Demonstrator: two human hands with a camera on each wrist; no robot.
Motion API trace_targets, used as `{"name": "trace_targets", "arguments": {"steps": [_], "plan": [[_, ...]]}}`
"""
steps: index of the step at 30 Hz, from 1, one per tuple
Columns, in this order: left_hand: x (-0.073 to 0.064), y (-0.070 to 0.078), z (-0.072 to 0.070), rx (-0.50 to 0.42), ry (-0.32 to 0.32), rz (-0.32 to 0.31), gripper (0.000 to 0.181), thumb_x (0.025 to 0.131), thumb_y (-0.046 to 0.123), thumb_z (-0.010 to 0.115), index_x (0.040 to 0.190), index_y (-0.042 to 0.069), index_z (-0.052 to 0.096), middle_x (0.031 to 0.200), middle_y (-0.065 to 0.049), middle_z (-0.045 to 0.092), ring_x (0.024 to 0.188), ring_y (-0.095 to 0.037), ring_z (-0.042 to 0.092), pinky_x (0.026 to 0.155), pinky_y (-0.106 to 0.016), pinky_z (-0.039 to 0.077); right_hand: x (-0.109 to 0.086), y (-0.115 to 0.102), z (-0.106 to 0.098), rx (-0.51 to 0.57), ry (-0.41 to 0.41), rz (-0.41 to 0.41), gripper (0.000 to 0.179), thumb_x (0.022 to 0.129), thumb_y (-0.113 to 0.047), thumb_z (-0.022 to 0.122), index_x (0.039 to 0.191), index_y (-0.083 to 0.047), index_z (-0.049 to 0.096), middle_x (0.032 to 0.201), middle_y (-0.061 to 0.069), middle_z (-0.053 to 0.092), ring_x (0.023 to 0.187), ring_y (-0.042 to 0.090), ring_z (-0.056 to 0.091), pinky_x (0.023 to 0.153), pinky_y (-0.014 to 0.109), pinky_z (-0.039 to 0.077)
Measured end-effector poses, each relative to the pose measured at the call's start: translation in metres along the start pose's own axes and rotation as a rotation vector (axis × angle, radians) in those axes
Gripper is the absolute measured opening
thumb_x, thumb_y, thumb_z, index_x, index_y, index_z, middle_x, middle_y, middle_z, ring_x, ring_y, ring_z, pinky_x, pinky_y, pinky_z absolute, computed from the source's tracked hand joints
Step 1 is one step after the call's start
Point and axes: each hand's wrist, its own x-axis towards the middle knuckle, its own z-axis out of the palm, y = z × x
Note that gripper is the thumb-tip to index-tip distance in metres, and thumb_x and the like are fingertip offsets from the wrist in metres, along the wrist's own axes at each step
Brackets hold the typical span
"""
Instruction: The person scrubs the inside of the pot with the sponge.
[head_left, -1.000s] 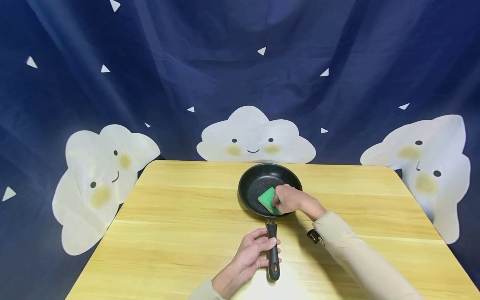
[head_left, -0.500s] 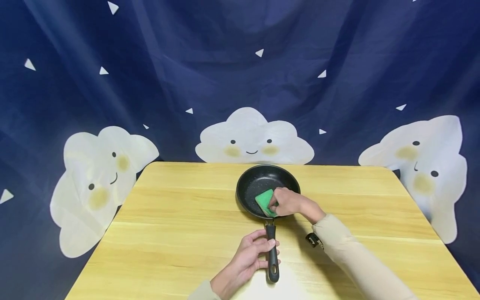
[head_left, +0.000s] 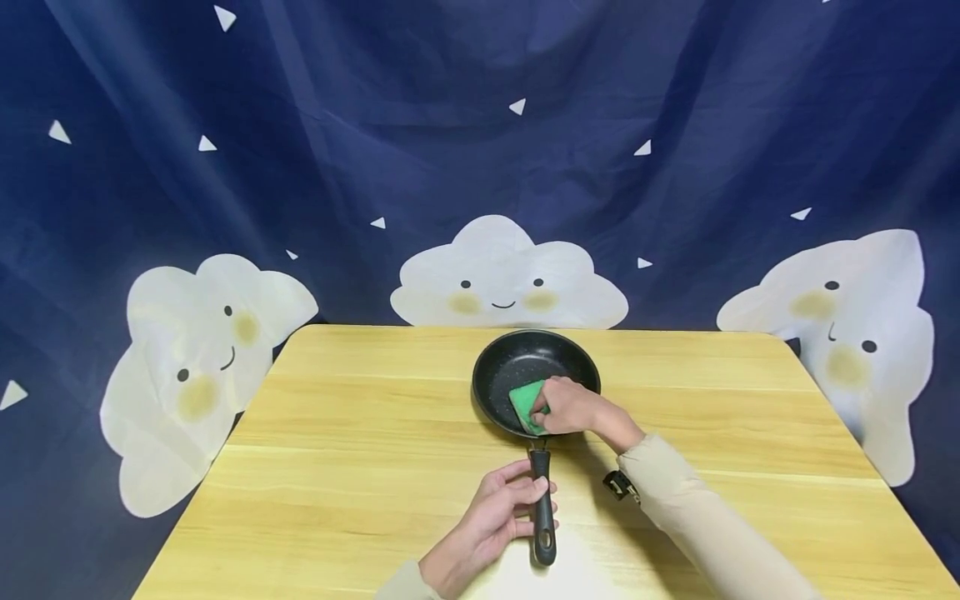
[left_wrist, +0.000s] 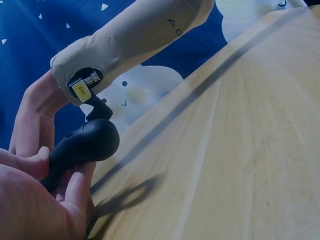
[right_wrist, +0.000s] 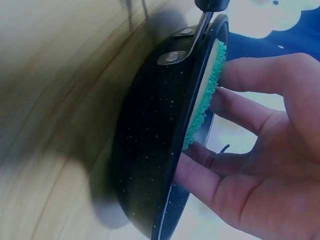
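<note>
Now holding scouring sponge (head_left: 527,402) inside frying pan (head_left: 517,360)

The left hand (head_left: 497,512) is clamping its fingers around the pan's handle (head_left: 543,515); the right hand (head_left: 567,407) is pinching the sponge toward the pan's handle side. Off-centre pressing could be twisting the pan, should the left grip be slackening.

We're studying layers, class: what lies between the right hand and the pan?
A sponge, pale side toward the pan, green side toward the right hand. The right wrist view shows this.

Sponge (head_left: 526,402) inside the pan (head_left: 517,362)
</note>
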Motion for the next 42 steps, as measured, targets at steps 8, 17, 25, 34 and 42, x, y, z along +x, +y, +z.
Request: {"name": "trace_targets", "arguments": {"steps": [8,17,25,34,42], "plan": [[0.0,0.003,-0.002,-0.003,-0.01,-0.024,0.052,0.098,0.008,0.067,0.145,-0.004,0.048,0.104,-0.012,0.07,0.081,-0.019,0.069,0.071,-0.041,0.063,0.005,-0.006,0.004,0.013,0.009,0.1,0.011,0.088,-0.014,0.073,0.093,-0.012,0.083,0.093,-0.001,0.075,0.076,0.015,0.057,0.069,0.031,0.051],[0.0,0.004,-0.001,0.018,-0.014,-0.019,0.055,0.098,0.008,0.065,0.148,-0.004,0.044,0.102,-0.011,0.071,0.083,-0.022,0.07,0.073,-0.043,0.062,0.008,-0.012,0.01,0.074,0.067,0.06,0.013,0.093,-0.017,0.072,0.095,-0.011,0.083,0.083,-0.004,0.071,0.059,0.011,0.05,0.058,0.026,0.042],[0.0,0.004,-0.003,0.01,-0.027,-0.026,0.052,0.099,0.008,0.065,0.146,-0.002,0.047,0.102,-0.01,0.07,0.081,-0.021,0.069,0.073,-0.043,0.062,0.013,-0.019,0.017,0.112,0.106,0.035,0.012,0.094,-0.016,0.071,0.096,-0.011,0.082,0.091,-0.002,0.073,0.061,0.011,0.049,0.061,0.028,0.043],[-0.001,0.002,-0.002,0.012,-0.024,-0.046,0.055,0.1,0.009,0.064,0.15,-0.001,0.043,0.103,-0.009,0.069,0.082,-0.019,0.068,0.073,-0.042,0.061,0.017,-0.022,0.022,0.179,0.114,0.098,0.023,0.094,-0.033,0.076,0.102,-0.011,0.078,0.088,0.0,0.065,0.058,0.014,0.045,0.059,0.03,0.041],[0.0,0.003,0.0,0.011,-0.026,-0.051,0.058,0.101,0.009,0.064,0.153,-0.002,0.04,0.104,-0.01,0.068,0.083,-0.019,0.067,0.073,-0.042,0.061,0.02,-0.02,0.026,0.247,0.161,0.081,0.029,0.095,-0.03,0.074,0.11,-0.005,0.075,0.066,0.001,0.049,0.054,0.012,0.037,0.058,0.027,0.038]]}}
